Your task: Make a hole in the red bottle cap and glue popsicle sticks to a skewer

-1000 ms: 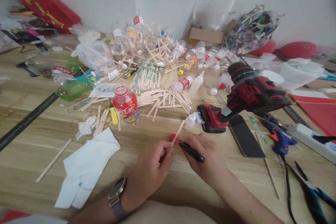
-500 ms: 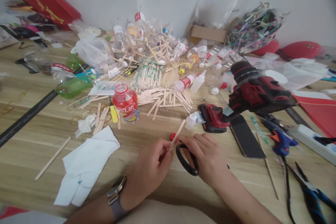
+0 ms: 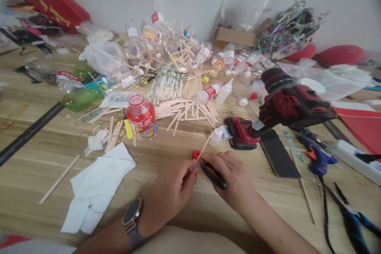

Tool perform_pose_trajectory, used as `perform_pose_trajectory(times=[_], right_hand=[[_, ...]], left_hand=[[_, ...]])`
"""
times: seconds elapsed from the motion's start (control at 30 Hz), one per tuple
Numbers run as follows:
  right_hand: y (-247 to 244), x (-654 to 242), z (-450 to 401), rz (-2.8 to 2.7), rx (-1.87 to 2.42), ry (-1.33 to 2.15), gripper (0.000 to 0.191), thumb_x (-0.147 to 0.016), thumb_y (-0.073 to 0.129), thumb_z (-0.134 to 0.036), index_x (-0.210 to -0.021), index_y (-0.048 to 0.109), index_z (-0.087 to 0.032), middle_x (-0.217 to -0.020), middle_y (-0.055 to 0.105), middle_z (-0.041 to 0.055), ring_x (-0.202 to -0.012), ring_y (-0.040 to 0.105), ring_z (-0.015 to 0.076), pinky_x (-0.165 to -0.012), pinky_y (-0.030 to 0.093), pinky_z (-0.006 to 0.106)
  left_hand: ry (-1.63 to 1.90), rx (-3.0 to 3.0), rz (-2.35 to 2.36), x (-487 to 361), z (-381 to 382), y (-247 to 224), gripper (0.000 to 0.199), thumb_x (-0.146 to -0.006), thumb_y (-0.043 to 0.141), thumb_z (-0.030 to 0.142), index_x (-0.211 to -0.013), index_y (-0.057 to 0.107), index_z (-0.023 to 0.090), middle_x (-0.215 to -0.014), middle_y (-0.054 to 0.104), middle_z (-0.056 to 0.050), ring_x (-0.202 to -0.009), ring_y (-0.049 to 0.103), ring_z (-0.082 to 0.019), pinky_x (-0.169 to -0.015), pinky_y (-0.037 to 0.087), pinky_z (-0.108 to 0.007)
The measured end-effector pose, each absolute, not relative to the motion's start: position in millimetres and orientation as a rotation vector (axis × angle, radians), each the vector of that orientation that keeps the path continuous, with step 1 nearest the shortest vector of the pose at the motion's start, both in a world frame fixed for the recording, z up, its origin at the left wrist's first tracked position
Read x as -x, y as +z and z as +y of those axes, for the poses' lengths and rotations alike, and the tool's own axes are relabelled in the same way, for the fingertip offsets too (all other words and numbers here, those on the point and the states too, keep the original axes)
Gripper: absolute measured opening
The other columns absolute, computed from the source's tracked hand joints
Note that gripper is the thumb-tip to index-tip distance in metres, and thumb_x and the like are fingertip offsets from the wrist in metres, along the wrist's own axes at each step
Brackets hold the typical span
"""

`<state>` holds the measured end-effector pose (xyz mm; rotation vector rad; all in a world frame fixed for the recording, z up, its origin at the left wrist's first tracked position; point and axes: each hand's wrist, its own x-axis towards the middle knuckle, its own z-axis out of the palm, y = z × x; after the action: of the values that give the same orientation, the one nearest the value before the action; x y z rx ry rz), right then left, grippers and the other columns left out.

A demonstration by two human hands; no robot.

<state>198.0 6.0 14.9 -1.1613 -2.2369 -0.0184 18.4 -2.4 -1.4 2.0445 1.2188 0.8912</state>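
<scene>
A thin wooden stick [image 3: 203, 149] is pinched between the thumb and fingers of my left hand [image 3: 175, 184], its far end pointing up and to the right. My right hand [image 3: 233, 178] is wrapped round black-handled scissors [image 3: 214, 175], whose blades are mostly hidden by the fingers. The scissors' front end is close to the stick; I cannot make out whether they touch. Just beyond the fingertips lies a red cap [image 3: 196, 154], and a small white bottle [image 3: 216, 135] rests behind it.
An open red-labelled bottle [image 3: 141, 116] stands left of centre. White paper [image 3: 99, 186] lies at the left. A red drill [image 3: 293, 101], a phone [image 3: 279, 154] and a glue gun [image 3: 320, 160] are at the right. Wooden sticks [image 3: 190, 111] and plastic bottles fill the back.
The scissors in my right hand have turned, so their handle loop shows edge-on. The stick in my left hand has rotated a little and looks narrower.
</scene>
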Motion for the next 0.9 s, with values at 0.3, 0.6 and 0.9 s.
perform_pose_trajectory(times=[0.3,0.6,0.9], right_hand=[[13,-184,-3,-1.459,1.305,1.283,0.035,-0.093,0.051,-0.047,-0.072,0.049,-0.020,-0.052,0.056,-0.0010,-0.047,0.050,0.0110,-0.045,0.037,0.022],[14,-187,1,-0.970,0.960,1.995,0.043,-0.081,0.066,-0.052,-0.062,0.048,-0.019,-0.036,0.041,-0.0055,-0.039,0.032,0.0080,-0.045,0.024,0.023],[16,-186,2,-1.430,1.238,1.437,0.038,-0.091,0.052,-0.050,-0.069,0.050,-0.020,-0.049,0.054,-0.0013,-0.043,0.045,0.0115,-0.045,0.032,0.024]], left_hand=[[1.129,-2.401,1.217,-21,-2,-8,0.021,-0.099,0.038,0.023,-0.104,0.058,0.019,-0.074,0.068,-0.001,-0.068,0.064,-0.015,-0.063,0.048,-0.026],[1.266,-2.354,1.022,-15,1,-12,0.026,-0.098,0.041,0.018,-0.117,0.057,0.019,-0.085,0.071,-0.004,-0.076,0.066,-0.016,-0.068,0.051,-0.026],[1.109,-2.148,1.147,-21,-5,-7,0.019,-0.095,0.046,0.020,-0.095,0.065,0.017,-0.080,0.072,-0.005,-0.074,0.065,-0.016,-0.068,0.047,-0.026]])
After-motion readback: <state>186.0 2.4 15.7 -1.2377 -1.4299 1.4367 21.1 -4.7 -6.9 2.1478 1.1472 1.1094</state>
